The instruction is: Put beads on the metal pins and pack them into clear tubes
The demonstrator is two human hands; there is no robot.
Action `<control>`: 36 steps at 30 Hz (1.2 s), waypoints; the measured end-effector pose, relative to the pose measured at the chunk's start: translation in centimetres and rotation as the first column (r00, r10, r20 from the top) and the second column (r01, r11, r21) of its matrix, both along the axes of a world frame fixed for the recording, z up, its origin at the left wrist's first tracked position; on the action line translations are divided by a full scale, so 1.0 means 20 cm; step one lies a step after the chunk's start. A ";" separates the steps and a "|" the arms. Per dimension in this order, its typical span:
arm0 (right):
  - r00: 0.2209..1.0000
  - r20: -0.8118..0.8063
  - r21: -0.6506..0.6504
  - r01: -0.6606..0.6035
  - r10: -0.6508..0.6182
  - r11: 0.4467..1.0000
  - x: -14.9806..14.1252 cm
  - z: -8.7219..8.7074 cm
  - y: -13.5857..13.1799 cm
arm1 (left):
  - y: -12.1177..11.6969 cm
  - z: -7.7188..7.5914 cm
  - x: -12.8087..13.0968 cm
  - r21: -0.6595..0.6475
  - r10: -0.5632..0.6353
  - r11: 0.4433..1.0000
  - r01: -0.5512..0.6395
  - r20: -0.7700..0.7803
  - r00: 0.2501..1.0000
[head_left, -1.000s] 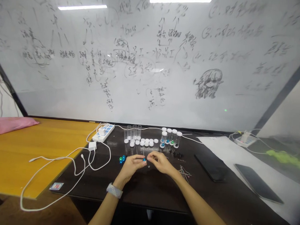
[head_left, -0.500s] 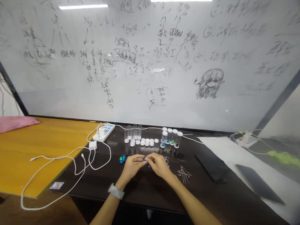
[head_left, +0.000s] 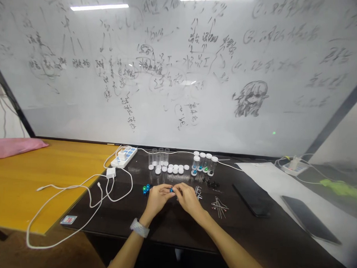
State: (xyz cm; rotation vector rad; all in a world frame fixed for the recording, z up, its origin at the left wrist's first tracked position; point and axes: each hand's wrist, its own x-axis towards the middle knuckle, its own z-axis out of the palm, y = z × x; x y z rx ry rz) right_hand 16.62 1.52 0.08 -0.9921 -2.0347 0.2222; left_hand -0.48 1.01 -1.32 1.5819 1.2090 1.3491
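Over the dark table my left hand [head_left: 157,199] is closed in a pinch on a small shiny blue ball [head_left: 171,190]. My right hand [head_left: 190,199] meets it from the right, thumb and forefinger pressed together against the ball; whatever small piece they hold is hidden. Left of my left hand lie several blue and green balls [head_left: 146,188]. Beside my right hand are bent metal pieces [head_left: 198,192], and thin wire-like pins [head_left: 219,207] with reddish ends lie in a loose pile near my right forearm.
Farther back stand clear tubes [head_left: 160,157], white caps [head_left: 175,170] and capped tubes [head_left: 206,164] with coloured contents. Small black parts [head_left: 212,184] lie before those. A black phone [head_left: 250,199] and another dark device [head_left: 310,218] are at right; white cables [head_left: 90,197] and a power strip [head_left: 124,157] at left.
My right fingers have closed in on the blue ball. A thin upright pin seen at the ball one second ago no longer shows. The bent metal pieces have come into clearer view.
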 end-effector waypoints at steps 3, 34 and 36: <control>0.999 0.032 0.039 0.019 -0.020 0.999 -0.01 -0.01 -0.01 | 0.00 0.00 0.00 -0.008 -0.029 1.000 0.029 0.036 0.999; 0.921 -0.389 -0.341 -0.142 -0.002 0.929 -0.02 -0.03 0.00 | 0.01 -0.01 0.01 -0.012 -0.023 1.000 0.024 0.094 0.995; 0.963 -0.270 -0.214 -0.068 0.007 0.975 -0.01 -0.01 -0.01 | 0.00 -0.01 0.01 -0.015 -0.023 1.000 0.024 0.096 0.995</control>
